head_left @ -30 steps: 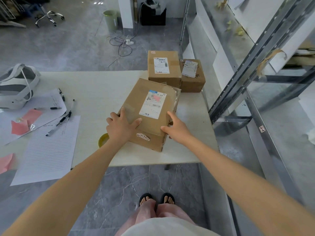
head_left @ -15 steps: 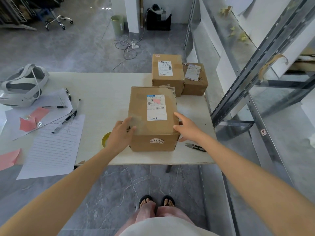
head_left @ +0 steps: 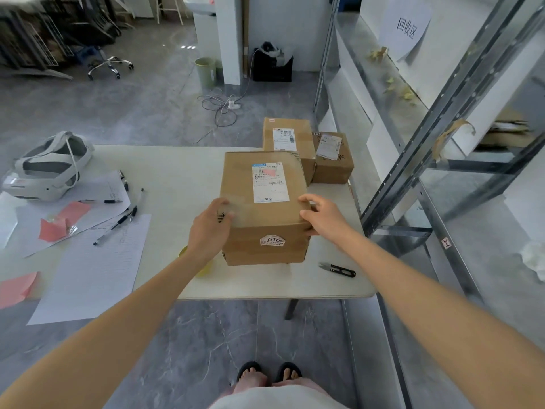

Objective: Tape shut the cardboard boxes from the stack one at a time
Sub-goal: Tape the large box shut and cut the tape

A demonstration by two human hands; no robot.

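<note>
Left hand (head_left: 211, 228) and right hand (head_left: 320, 215) grip the cardboard box (head_left: 244, 178) between them by its near corners.

Box (head_left: 262, 208) swung square-on, left hand (head_left: 208, 231) and right hand (head_left: 321, 216) moved to its near top corners
</note>
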